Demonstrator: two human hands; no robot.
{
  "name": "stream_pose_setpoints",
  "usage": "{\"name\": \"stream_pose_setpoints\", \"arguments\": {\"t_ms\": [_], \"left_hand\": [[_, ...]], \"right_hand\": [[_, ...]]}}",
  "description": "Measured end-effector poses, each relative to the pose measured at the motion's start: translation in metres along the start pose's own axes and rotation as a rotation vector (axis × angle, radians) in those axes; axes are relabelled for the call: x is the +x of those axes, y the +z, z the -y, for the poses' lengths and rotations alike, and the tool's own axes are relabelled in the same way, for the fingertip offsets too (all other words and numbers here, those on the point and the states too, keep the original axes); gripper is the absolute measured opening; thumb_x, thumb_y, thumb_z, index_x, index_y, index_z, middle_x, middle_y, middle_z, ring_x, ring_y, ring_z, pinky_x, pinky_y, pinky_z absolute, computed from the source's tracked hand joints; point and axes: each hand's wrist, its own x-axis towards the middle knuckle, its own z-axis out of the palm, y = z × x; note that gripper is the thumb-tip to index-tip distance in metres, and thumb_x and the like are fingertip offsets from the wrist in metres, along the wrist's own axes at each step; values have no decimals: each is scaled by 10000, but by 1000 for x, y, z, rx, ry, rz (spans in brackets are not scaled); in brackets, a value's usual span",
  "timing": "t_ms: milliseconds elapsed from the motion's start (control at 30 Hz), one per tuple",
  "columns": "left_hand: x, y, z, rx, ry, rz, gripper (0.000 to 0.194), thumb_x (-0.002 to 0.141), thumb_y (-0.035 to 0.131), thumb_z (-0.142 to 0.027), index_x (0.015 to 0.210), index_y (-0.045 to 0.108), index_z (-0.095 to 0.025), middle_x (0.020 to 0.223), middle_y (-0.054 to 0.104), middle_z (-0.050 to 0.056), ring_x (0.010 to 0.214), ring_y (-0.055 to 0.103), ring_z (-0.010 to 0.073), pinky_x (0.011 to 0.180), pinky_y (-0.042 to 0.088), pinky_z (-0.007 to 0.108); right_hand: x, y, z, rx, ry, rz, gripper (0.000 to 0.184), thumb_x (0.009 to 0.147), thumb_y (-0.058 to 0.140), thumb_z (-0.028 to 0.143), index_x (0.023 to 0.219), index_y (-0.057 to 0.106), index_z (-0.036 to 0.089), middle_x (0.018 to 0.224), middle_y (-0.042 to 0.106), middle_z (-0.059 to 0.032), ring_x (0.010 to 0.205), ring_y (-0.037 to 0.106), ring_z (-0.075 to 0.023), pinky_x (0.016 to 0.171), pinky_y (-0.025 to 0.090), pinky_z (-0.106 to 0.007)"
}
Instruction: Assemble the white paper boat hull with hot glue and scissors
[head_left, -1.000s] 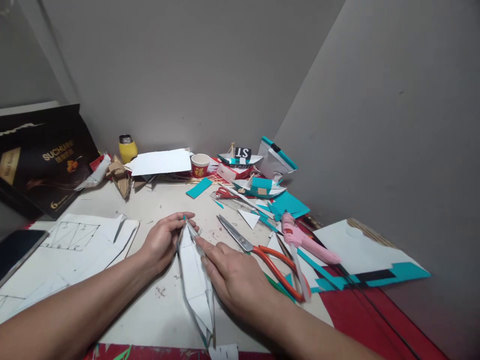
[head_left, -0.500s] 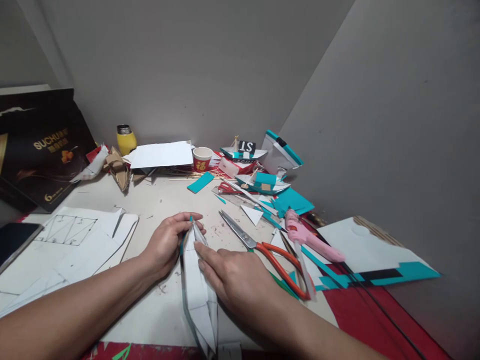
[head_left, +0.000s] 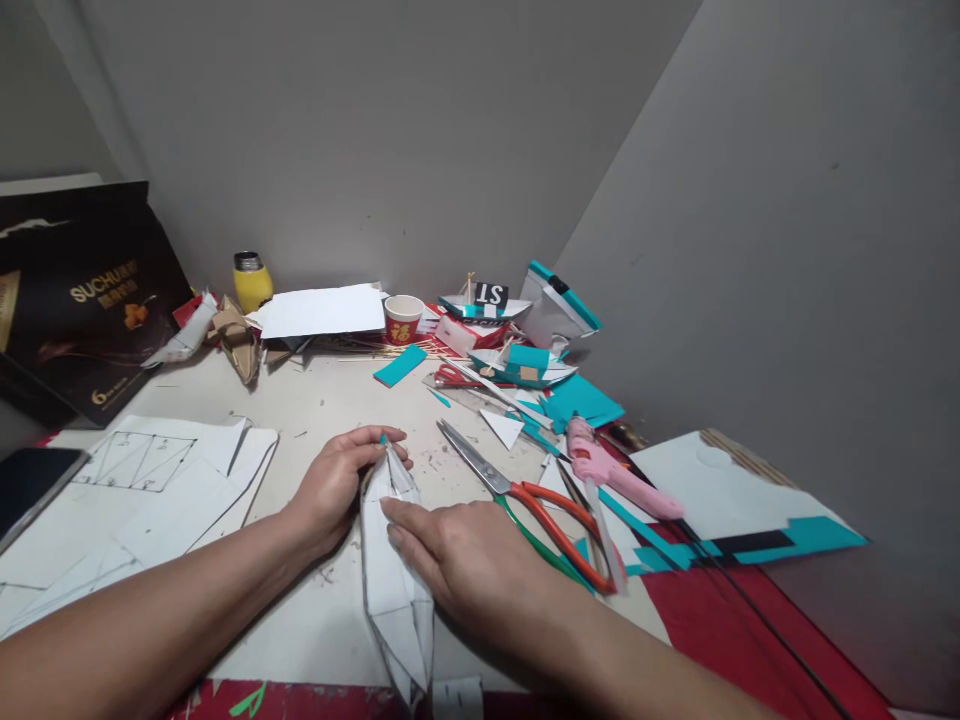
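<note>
A narrow white paper boat (head_left: 391, 570), pointed at both ends and pencil-lined, stands lengthwise in front of me. My left hand (head_left: 337, 485) pinches its far tip, where a bit of teal shows. Across the boat's upper half reaches my right hand (head_left: 457, 545), its closed fingers pressing on the white surface; the underside of that grip is hidden. Just right of my hands lie open scissors (head_left: 499, 485) with orange and green handles. Beyond them rests a pink glue gun (head_left: 611, 470) with a stick in it.
Small finished boats (head_left: 525, 365), a paper cup (head_left: 403, 318) and a yellow bottle (head_left: 252, 282) line the back. Drawn paper sheets (head_left: 165, 510) and a phone (head_left: 37, 485) lie left, beside a black box (head_left: 82, 290). Teal scraps (head_left: 581, 400) and a cable (head_left: 765, 620) are right.
The boat has rolled slightly, so its teal left side is now mostly out of sight and more white shows. My right fingertips have shifted a little left and nearer me.
</note>
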Motion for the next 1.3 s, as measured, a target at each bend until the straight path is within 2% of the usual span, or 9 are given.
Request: {"name": "stream_pose_setpoints", "arguments": {"t_ms": [200,333,433,567,667,800,1033,1167,1300], "left_hand": [[-3,1,-2,-36,2,-8,231,708,580,-112,923,665,-96,755,721,96,725,654,173,751,466,275],[-5,2,-5,-63,23,-9,233,717,591,-119,937,666,-103,745,712,74,680,647,152,716,473,263],[-7,4,-6,-61,31,-1,235,739,599,-142,961,666,-107,744,707,69,682,649,154,716,479,269],[-11,5,-6,-64,62,59,235,759,606,-157,982,665,-117,783,706,65,714,650,160,743,480,277],[-16,7,-5,-72,68,91,233,771,606,-165,994,664,-132,797,707,58,731,649,163,755,479,281],[-24,12,-5,-47,59,108,218,790,616,-199,997,663,-148,834,716,63,758,650,168,753,477,279],[-29,17,-4,47,109,136,216,808,624,-234,1007,677,-169,906,729,59,840,653,171,818,465,270],[-31,17,-8,129,135,109,258,825,611,-283,1051,677,-176,1016,726,81,956,649,211,882,458,302],[-32,17,-12,225,163,23,409,855,580,-381,1227,607,-212,1162,690,89,1136,587,235,1001,387,331]], "right_hand": [[-2,2,-1,18,3,-12,294,967,388,327,1116,626,241,698,728,-45,614,680,-217,522,336,-280],[-5,4,-14,263,16,-305,347,949,414,292,1251,576,234,941,744,-70,804,695,-206,685,448,-282],[-2,3,-20,440,118,-455,299,931,443,306,1118,651,200,942,732,-72,817,676,-197,728,458,-286],[5,4,-18,693,167,-280,228,897,496,310,912,670,163,796,688,-48,710,620,-169,650,439,-267],[10,8,-15,954,137,-169,203,883,503,315,880,622,151,784,624,-25,679,567,-143,602,429,-247],[13,14,-11,1181,216,-4,215,871,473,341,854,562,146,640,467,31,509,459,-112,457,381,-233],[12,15,-4,1189,120,-163,187,841,499,243,921,616,121,796,601,-31,751,563,-166,654,425,-263],[12,13,-4,1096,93,-186,208,851,484,243,939,630,124,794,608,-32,730,562,-169,645,424,-265],[14,15,-11,908,145,-292,177,864,475,243,916,612,143,785,608,-25,720,550,-160,660,412,-261]]}}
